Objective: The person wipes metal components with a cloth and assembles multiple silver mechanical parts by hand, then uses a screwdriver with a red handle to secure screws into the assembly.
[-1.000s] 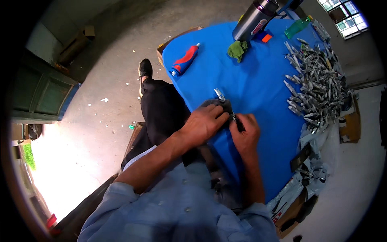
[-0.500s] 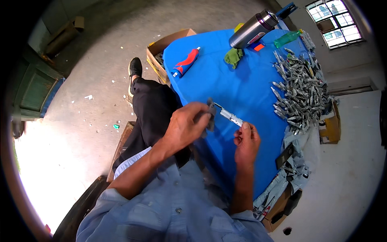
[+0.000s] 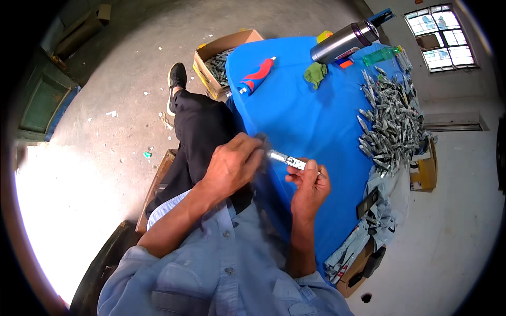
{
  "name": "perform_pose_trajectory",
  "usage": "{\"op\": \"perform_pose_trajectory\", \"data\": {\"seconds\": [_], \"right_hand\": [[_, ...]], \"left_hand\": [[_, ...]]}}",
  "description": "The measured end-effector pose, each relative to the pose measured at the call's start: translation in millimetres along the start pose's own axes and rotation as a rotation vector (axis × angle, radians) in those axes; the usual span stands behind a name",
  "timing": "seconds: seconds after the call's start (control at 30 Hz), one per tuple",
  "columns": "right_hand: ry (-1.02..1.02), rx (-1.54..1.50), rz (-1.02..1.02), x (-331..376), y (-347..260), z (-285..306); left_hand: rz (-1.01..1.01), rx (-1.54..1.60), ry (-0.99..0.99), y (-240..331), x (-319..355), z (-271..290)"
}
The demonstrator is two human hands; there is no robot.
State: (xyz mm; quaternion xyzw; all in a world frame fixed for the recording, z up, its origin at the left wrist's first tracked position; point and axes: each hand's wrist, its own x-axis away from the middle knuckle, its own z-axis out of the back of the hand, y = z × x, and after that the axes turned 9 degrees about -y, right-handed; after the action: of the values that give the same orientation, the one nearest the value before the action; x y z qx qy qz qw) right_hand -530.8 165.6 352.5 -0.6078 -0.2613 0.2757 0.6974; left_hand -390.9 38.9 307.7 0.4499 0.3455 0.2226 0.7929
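Here, near the centre of the frame, a slim tube [image 3: 289,160] slants from the left hand's side down to the right, above the edge of the blue-covered table [image 3: 316,124]. It looks straight and narrow, glossy silver-grey toward its upper-left end and plain white toward the lower right, with small dark marks along its side that are too fine to make out. The right hand [image 3: 310,192] pinches the white end between thumb and fingers. The left hand [image 3: 232,164] is closed on a grey cloth [image 3: 262,143], blurred, right beside the tube's silvery end; whether cloth and tube touch there, I cannot tell. At the right of the frame lies a heap of slender silvery pieces [image 3: 391,124]; a red-and-blue squeeze tube [image 3: 257,77] and a crumpled green cloth [image 3: 315,75] lie toward the top.
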Motion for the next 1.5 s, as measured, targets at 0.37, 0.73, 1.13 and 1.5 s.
{"op": "perform_pose_trajectory", "data": {"seconds": [0.37,0.73,1.13,1.5], "right_hand": [[-0.089,0.262,0.231,6.6,10.8,0.7],[-0.001,0.162,0.127,10.7,4.9,16.8],[-0.073,-0.284,-0.002,1.9,14.3,3.0],[-0.351,-0.401,-0.020,24.7,17.1,-14.2]], "left_hand": [[-0.134,-0.069,-0.069,44.3,4.4,-7.1],[0.366,0.452,-0.100,17.3,25.4,2.2],[0.533,0.896,-0.293,30.4,47.4,-5.0],[0.541,0.898,-0.154,35.5,51.8,-10.0]]}}
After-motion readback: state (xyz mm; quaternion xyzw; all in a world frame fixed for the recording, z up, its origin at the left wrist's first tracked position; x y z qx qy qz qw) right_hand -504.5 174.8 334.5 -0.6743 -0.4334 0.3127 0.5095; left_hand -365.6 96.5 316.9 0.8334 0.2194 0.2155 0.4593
